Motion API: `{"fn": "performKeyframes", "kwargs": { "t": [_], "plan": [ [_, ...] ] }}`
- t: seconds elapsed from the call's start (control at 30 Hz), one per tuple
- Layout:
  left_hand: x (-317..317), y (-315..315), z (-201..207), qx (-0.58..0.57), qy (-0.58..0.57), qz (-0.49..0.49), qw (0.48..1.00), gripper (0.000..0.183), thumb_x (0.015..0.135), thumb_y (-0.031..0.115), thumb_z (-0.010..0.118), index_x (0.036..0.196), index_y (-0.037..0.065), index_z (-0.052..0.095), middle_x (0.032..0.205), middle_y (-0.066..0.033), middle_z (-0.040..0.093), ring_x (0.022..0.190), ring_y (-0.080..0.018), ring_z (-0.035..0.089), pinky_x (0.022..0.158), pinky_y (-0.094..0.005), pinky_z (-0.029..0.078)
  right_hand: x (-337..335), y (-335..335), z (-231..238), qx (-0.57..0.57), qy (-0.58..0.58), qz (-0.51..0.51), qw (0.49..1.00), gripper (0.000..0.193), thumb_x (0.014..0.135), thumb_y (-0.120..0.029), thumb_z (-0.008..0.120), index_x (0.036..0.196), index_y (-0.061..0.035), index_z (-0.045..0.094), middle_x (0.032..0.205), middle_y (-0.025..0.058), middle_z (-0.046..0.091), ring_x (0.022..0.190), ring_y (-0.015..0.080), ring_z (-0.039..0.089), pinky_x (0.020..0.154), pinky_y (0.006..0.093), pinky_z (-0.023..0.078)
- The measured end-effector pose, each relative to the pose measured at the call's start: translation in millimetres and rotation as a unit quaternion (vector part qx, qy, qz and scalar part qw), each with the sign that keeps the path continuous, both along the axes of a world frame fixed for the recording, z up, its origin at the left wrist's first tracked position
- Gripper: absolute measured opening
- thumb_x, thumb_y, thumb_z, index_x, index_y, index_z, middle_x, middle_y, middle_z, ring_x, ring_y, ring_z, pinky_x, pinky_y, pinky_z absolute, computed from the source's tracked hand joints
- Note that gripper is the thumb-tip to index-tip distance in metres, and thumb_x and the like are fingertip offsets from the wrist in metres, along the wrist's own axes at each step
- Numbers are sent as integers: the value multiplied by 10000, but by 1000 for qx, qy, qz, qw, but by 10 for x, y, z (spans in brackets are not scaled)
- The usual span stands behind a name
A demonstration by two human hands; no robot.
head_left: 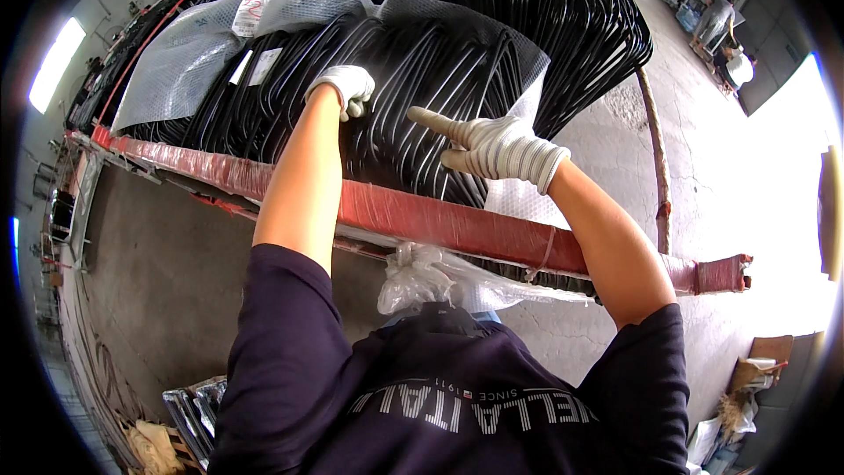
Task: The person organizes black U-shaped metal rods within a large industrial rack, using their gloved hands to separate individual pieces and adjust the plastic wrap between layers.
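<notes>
While facing black bent rods heaped behind a red-wrapped beam, curls left gloved hand at them, cannot tell whether gripping any; holds right gloved hand over them with thumb and forefinger wide apart. Has bubble wrap draped along the rods, bunched clear plastic on the beam's near side.

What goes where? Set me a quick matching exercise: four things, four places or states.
1. Clear bubble wrap
2. Red plastic-wrapped beam
3. Crumpled clear plastic bag
4. Right hand in striped white knit glove

A. Crossing under both forearms
B. Thumb and index finger spread apart
C. Over some curved black tubes
D. Between beam and dark shirt

Pairs: 1-C, 2-A, 3-D, 4-B
</notes>
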State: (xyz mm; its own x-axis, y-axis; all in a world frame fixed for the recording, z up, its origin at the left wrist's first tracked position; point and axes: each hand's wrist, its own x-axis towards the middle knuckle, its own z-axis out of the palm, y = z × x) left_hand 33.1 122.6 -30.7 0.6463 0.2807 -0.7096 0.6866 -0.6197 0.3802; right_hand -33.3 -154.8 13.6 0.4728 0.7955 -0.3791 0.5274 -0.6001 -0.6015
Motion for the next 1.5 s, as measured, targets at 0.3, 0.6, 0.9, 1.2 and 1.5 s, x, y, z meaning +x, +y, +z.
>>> {"fn": "performKeyframes", "kwargs": {
  "t": [0.3,0.6,0.9,1.2,1.5],
  "plan": [
    [-130,-124,228,-3,-48,31,998,510,862,111,268,1330,311,307,502,20,373,350,-71,255,335,-232,187,77,-27,-119,38,-23,25,999,734,786,-221,463,1424,-170,104,1348,108,402,951,189,566,913,306,416],
    [-326,-388,523,24,-73,5,997,536,818,54,395,1327,221,389,561,12,482,368,-53,301,342,-218,198,64,-27,-95,16,-12,13,1000,716,801,-177,452,1424,-166,101,1337,103,414,837,149,561,884,270,439],
    [-338,-357,476,118,-178,56,975,250,735,186,404,514,92,474,450,-49,438,336,-128,308,346,-294,238,24,-36,64,-22,28,-2,999,709,810,-171,460,1425,-166,106,1334,104,416,851,142,555,868,273,440],
    [-280,-366,486,-12,-59,-36,997,514,816,31,366,1306,184,409,600,-9,536,377,-56,340,347,-195,240,82,-57,-94,45,2,-1,999,708,823,-169,485,1421,-167,108,1399,89,326,1112,174,482,994,326,360],
    [-229,-354,479,-7,-54,-24,998,564,788,11,375,1324,186,387,598,-18,532,367,-46,335,328,-190,219,138,-37,-163,42,-3,0,999,727,819,-160,482,1420,-182,73,1444,79,229,1259,225,359,1051,348,299]
  ]
}}
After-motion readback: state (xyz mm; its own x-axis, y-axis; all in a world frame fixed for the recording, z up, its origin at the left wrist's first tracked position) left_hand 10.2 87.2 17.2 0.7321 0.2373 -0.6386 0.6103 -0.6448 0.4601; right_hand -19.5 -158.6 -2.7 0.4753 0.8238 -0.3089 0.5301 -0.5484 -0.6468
